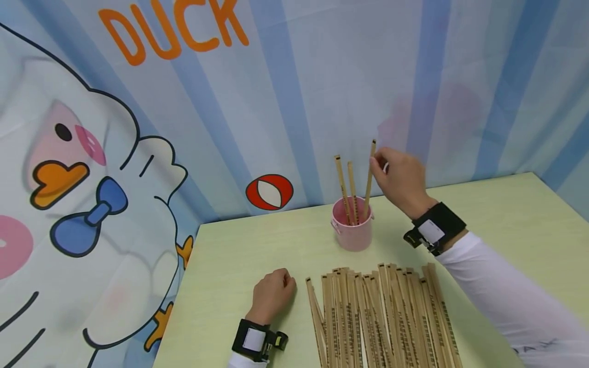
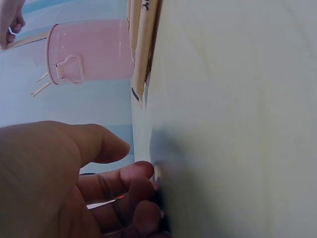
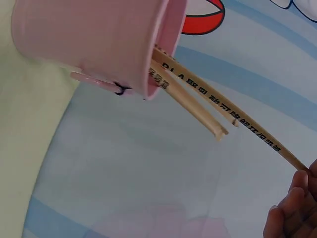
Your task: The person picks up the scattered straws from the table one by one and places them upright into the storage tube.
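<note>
My right hand (image 1: 399, 176) pinches a paper-wrapped straw (image 1: 370, 174) near its top, between thumb and fingers. This straw's lower end is inside a small pink bucket (image 1: 352, 236). Two more wrapped straws (image 3: 190, 104) lean in the bucket, their tops sticking out above the rim. Dark printing runs along the wrappers. My left hand (image 1: 271, 294) rests on the table with loosely curled fingers and holds nothing. Right of it, in the head view, lies a wide row of wrapped straws (image 1: 382, 317), their far ends toward the bucket.
The pale green table (image 1: 234, 250) meets a blue striped cloth backdrop (image 1: 317, 102) just behind the bucket. A large printed duck (image 1: 115, 230) fills the cloth on the left. A strapped wrist camera (image 1: 434, 230) sits on the right wrist.
</note>
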A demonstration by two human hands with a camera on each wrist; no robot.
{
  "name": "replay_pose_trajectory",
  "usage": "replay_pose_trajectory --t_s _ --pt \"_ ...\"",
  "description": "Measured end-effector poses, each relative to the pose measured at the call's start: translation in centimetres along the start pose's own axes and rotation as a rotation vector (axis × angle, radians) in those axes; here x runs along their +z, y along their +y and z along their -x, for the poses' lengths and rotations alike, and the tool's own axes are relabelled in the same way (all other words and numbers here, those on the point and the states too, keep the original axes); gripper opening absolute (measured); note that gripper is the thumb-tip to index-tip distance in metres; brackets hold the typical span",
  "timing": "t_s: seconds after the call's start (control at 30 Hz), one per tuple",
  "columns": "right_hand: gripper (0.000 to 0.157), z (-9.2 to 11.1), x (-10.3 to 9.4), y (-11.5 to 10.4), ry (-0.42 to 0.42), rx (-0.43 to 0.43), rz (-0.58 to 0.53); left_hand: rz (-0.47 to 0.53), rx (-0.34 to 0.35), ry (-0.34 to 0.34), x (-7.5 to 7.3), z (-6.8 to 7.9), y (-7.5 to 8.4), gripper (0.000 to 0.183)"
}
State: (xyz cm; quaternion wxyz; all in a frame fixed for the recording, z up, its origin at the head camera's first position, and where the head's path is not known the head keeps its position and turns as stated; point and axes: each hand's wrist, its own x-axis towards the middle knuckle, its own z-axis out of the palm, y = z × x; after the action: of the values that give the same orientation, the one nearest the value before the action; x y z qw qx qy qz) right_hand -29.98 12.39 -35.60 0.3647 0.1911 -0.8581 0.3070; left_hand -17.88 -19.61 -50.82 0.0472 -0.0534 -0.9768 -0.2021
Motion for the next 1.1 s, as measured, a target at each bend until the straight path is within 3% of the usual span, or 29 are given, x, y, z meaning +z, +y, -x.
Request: replay_pose_trajectory --t_s 0.5,0.9,1.1 --pt "0.016 1.6 3.2 1.1 -0.297 0.155 0.055 0.014 0.026 0.004 -0.2 0.1 -0.1 0.026" --pt "0.019 1.7 3.1 1.4 -0.319 0.176 0.025 0.007 0.009 0.001 -0.2 0.1 0.1 0.025" --pt "0.022 2.1 2.1 1.7 -0.34 0.207 0.001 0.005 0.009 0.004 -0.1 0.1 0.0 0.026"
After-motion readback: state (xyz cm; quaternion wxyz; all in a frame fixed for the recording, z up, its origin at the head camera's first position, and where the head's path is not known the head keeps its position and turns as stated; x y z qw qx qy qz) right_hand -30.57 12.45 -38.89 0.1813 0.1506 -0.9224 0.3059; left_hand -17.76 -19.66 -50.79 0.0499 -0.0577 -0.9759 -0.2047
